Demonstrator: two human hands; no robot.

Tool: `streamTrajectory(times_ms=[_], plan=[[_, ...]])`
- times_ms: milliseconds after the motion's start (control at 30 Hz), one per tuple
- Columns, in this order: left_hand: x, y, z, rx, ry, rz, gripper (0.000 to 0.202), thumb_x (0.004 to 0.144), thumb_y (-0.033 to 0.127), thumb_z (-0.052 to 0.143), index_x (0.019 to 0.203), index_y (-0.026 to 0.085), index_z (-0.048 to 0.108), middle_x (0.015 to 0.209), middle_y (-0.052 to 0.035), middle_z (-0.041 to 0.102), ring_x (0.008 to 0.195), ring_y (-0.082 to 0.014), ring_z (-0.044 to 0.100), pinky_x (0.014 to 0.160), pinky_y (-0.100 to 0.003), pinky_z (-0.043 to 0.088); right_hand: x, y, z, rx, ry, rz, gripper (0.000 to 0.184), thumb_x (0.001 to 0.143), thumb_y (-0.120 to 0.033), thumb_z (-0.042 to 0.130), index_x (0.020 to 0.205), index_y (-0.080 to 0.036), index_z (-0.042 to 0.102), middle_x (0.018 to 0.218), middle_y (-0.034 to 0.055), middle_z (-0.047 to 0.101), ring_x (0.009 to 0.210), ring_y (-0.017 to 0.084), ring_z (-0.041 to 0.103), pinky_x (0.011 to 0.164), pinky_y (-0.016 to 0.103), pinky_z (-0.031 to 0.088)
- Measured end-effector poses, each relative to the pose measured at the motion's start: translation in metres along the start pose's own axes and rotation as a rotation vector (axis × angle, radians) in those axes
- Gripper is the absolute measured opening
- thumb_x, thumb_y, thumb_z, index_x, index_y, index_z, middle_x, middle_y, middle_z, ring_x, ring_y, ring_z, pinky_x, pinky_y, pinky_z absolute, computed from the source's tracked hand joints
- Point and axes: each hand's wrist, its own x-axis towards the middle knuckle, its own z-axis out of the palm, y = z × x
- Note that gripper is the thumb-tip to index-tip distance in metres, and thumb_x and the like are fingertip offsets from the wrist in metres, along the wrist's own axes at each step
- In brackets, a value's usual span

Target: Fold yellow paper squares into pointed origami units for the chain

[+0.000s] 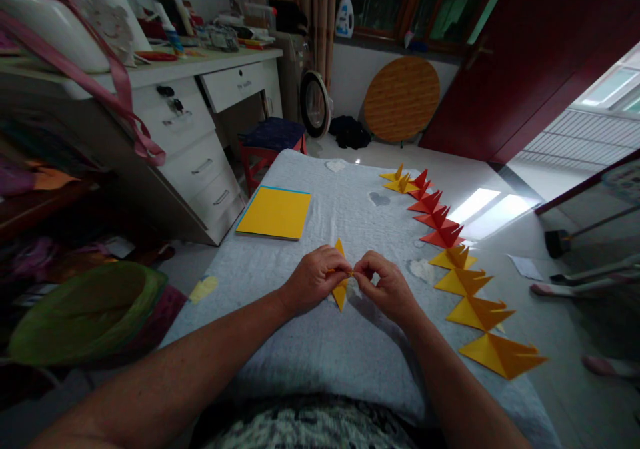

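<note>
Between my hands is a folded yellow origami crane (pixel 340 295), its pointed wings sticking out above and below my fingers. My left hand (pixel 319 277) grips its body from the left. With thumb and index finger, my right hand (pixel 384 282) pinches a thin tip on its right side. The fingers hide the middle of the paper. Beyond my left hand lies a stack of square yellow paper (pixel 275 213) with a blue edge showing at the back. A row of finished yellow cranes (pixel 480 312) and red cranes (pixel 435 219) curves along the right side.
All this rests on a surface covered by a grey-blue cloth (pixel 280 349). A white desk with drawers (pixel 185 142) and a red stool (pixel 273 135) stand to the left, near a green-rimmed basket (pixel 90 312). A round wooden tabletop (pixel 403 99) leans against the far wall.
</note>
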Motion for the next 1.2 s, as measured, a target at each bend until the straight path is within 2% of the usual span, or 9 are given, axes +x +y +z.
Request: streamTrajectory(times_ms=[400,767,1200], plan=[[0.0007,0.001,-0.0014,0.011,-0.007,0.056,0.01,0.092,0.017,0.061,0.086,0.017,0.069,0.08,-0.0037,0.07,0.081,-0.0177,0.061,0.078,-0.031,0.047,0.0009,0.0021,-0.0035,-0.008,-0.029,-0.022,0.013,0.086,-0.021,0.057,0.073,-0.022,0.058,0.07,-0.0002,0.056,0.065,0.014,0.053,0.062,0.027,0.041],[0.0006,-0.001,-0.0016,0.032,-0.035,0.052,0.014,0.095,0.022,0.058,0.086,0.018,0.069,0.082,-0.0038,0.07,0.082,-0.0178,0.06,0.078,-0.031,0.046,0.001,0.0064,-0.005,-0.014,-0.045,-0.057,0.014,0.089,-0.021,0.057,0.076,-0.021,0.06,0.071,0.0,0.057,0.065,0.013,0.053,0.062,0.026,0.041],[0.0004,-0.0014,-0.0014,0.058,-0.04,0.054,0.02,0.098,0.028,0.055,0.086,0.018,0.068,0.081,-0.0043,0.069,0.081,-0.0181,0.06,0.078,-0.031,0.046,0.0014,0.0073,-0.0042,-0.042,-0.035,-0.08,0.009,0.084,-0.018,0.057,0.075,-0.02,0.058,0.069,-0.0011,0.056,0.063,0.012,0.053,0.061,0.024,0.042]])
